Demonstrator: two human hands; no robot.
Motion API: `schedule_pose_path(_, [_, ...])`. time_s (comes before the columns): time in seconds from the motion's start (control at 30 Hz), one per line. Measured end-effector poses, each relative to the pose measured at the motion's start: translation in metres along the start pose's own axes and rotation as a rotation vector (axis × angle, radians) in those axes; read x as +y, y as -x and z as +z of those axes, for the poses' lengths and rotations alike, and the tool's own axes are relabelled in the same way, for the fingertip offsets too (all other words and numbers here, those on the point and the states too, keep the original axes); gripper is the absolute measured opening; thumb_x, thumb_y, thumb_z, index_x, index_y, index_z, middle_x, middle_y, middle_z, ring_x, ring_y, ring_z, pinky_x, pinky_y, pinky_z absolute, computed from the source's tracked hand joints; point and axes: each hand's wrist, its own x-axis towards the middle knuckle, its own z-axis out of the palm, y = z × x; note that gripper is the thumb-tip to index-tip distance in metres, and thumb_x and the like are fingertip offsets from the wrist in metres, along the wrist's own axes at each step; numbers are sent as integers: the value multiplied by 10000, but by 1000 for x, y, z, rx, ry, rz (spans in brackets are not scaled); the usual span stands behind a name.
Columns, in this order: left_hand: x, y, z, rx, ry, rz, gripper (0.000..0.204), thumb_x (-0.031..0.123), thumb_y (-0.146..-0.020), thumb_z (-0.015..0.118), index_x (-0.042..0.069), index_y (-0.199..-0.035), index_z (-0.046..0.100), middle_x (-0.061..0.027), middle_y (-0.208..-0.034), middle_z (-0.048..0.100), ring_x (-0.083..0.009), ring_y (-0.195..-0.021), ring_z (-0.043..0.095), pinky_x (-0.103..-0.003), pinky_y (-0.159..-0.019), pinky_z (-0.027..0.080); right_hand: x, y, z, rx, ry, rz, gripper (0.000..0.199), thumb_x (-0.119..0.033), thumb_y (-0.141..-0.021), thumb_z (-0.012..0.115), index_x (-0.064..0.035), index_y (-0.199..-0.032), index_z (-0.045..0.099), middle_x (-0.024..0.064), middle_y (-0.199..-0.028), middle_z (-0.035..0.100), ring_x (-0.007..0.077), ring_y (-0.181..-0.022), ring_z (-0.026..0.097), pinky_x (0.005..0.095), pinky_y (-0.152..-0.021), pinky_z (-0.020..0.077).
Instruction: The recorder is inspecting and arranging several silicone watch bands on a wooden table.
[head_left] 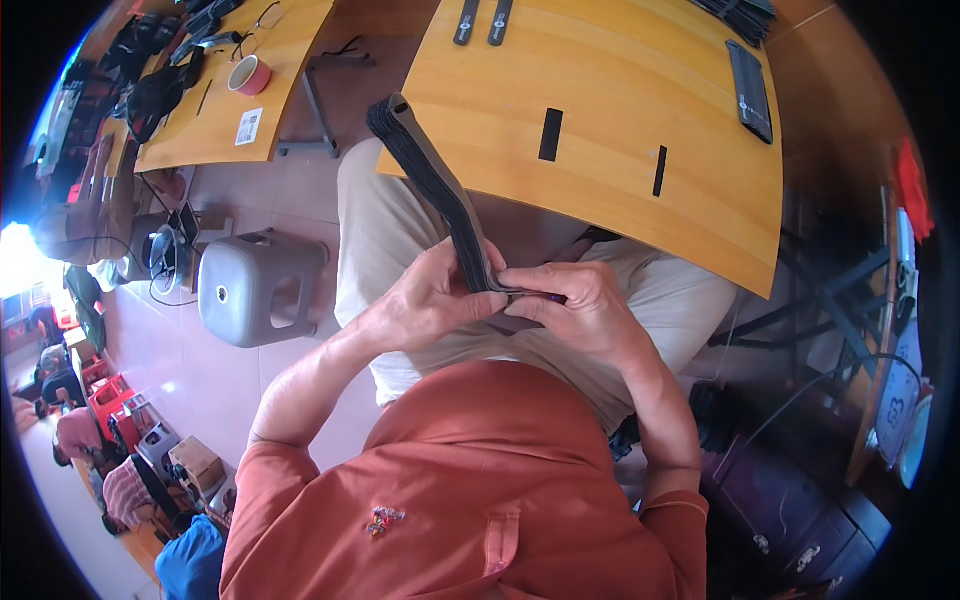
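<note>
Grey plastic stool (258,285) off to the side. Left hand (432,300) grips a thick stack of dark straps (440,190) over the lap, right hand (580,310) pinching its near end. Looks like squaring up the bundle; next probably needs steady grip.
</note>
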Motion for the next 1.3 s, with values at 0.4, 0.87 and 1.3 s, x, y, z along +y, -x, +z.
schedule_pose_path(0.4, [8,6,6,41,146,61,303,11,-889,675,26,-1156,533,16,-940,539,-53,-863,523,-240,-768,452,7,-3,29,179,-242,-179,305,-14,-810,819,-24,-1109,759,61,-944,672,140,-793,624,262,-687,502])
schedule_pose_path(0.87, [-31,60,-3,-27,-220,106,183,61,-875,444,-1,-1036,507,-165,-793,539,-318,-710,526,-411,-685,431,-62,-45,-111,828,-216,-102,122,-95,-994,634,1,-1006,708,-18,-651,528,54,-540,454,193,-491,311])
schedule_pose_path(1.3, [-84,76,-16,23,241,-56,130,46,-817,450,44,-931,514,-12,-742,490,-107,-629,433,-265,-567,350,-29,-228,-251,1143,498,-338,217,-247,-973,654,-48,-981,740,57,-723,679,155,-641,640,328,-592,488])
